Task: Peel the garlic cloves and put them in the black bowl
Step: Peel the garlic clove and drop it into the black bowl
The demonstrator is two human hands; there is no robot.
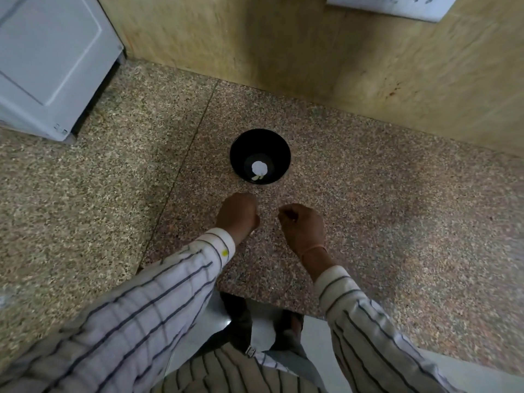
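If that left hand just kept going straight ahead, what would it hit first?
Probably the black bowl, sitting just beyond the left hand on the counter; height is hard to judge.

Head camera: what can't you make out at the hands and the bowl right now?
All in the head view:
- Left hand: fingers curled under; its back hides whether it holds anything.
- Right hand: likewise, palm side hidden.
- White garlic in the black bowl: too small and washed out to tell peeled or not, or how many pieces.
- White cabinet: cut off by the left edge.
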